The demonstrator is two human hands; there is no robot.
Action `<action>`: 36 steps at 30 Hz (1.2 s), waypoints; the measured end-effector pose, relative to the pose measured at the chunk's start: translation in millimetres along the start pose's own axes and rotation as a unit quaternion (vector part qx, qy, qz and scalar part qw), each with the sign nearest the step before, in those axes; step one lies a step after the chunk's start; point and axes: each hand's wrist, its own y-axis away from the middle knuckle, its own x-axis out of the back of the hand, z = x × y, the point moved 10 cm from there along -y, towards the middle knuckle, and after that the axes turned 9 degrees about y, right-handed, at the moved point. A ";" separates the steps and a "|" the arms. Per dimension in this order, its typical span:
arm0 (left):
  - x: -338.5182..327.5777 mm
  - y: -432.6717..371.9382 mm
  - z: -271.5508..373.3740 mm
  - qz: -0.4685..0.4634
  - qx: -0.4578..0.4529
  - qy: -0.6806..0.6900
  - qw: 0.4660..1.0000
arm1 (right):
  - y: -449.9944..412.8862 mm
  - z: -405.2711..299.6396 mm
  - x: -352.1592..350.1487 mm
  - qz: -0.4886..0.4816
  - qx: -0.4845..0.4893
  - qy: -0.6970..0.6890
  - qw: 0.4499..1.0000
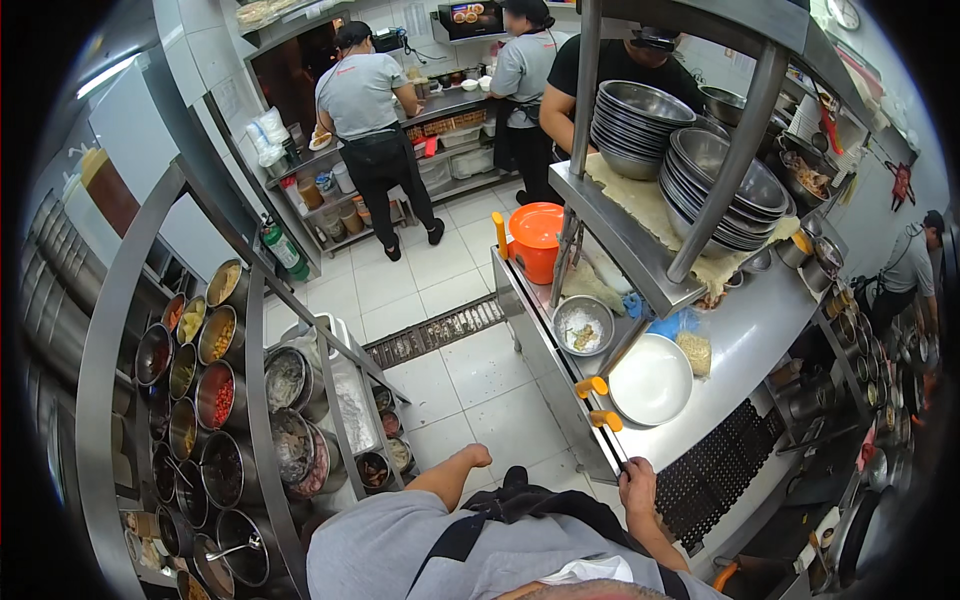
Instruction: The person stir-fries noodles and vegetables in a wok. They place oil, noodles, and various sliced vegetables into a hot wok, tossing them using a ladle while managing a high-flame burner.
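My left hand [474, 454] hangs over the tiled floor with its fingers curled, and nothing shows in it. At the near corner of the stainless steel counter [720, 409], my right hand [639, 484] has its fingers bent over the edge. Two yellow handles, one [592, 386] behind the other [606, 421], stick up from the slot along that edge. Beside them lies a large white bowl [651, 379]. Farther along, a steel bowl [583, 325] holds white powder and some yellowish bits. A clear bag of pale grains [694, 354] lies behind the white bowl.
An orange lidded bucket [535, 244] stands at the counter's far end. Stacked steel bowls [637, 127] sit on an overhead shelf [630, 236]. On my left, a steel rack [262, 390] holds several ingredient pots [217, 394]. A floor drain grate [439, 330] crosses the aisle. Several people work nearby.
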 end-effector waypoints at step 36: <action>-38.2 -21.9 136.5 -0.122 0.035 0.063 0.990 | 377.0 337.6 31.9 -0.176 -0.590 0.021 0.788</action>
